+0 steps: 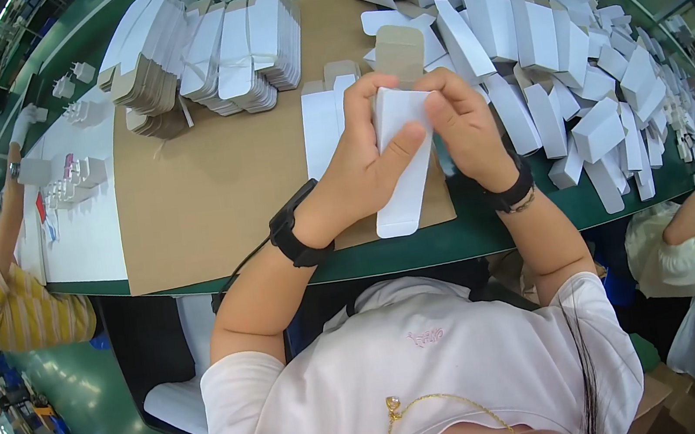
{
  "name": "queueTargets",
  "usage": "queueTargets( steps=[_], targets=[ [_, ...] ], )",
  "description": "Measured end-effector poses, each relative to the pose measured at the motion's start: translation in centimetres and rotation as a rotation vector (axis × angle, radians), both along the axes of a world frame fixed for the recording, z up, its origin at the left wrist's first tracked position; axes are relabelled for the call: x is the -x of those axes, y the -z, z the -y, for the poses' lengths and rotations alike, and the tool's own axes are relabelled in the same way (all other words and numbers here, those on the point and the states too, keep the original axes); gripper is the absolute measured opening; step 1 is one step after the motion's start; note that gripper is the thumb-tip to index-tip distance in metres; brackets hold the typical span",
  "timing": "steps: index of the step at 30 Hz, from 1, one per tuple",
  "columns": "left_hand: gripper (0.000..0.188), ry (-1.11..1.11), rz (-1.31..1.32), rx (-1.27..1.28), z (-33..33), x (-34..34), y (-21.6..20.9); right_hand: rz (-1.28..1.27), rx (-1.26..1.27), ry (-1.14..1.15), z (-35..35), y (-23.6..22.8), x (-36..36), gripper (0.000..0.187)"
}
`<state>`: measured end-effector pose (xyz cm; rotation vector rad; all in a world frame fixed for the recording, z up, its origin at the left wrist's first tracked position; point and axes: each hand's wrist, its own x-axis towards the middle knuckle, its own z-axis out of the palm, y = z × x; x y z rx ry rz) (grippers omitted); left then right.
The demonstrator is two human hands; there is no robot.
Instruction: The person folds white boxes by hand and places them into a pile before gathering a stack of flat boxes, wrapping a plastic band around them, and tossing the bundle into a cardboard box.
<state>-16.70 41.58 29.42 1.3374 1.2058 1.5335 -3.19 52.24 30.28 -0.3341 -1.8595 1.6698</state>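
Between my two hands is a small white cardboard box (409, 182), with a brown inner flap (399, 52) sticking up at its far end. My left hand (369, 148) wraps its left side, the thumb lying across the white face. On the other side my right hand (467, 126) grips the upper right edge with thumb and fingers. Both wrists wear black bands. Beneath and left of the box, flat white carton blanks (321, 132) lie on a brown cardboard sheet (215, 208). The fingertips behind the box are hidden.
Bundled flat cartons (242, 51) stand at the far left of the sheet. A large heap of folded white boxes (555, 58) covers the right side. White plug adapters (78, 182) sit at left. Co-workers are at both sides, one in a yellow striped shirt (21, 304).
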Motion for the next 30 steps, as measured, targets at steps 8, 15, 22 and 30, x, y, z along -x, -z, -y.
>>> queueTargets(
  steps=[8, 15, 22, 30],
  targets=[
    [0.064, 0.086, 0.228, 0.047, -0.3, 0.1, 0.2, -0.207, -0.339, 0.143, 0.9, -0.9, 0.3, 0.037],
    [0.074, 0.125, 0.035, 0.130, 0.2, 1.3, -0.9, -0.009, -0.078, 0.031, -0.7, -2.3, -0.5, 0.026],
    [0.074, 0.102, -0.078, 0.128, 0.1, 1.1, -1.3, 0.159, -0.129, 0.057, -1.3, -2.7, -1.0, 0.025],
    [0.070, 0.035, -0.058, 0.007, -0.8, 1.1, -0.4, 0.096, -0.341, 0.104, -0.7, -3.3, -2.7, 0.032]
  ],
)
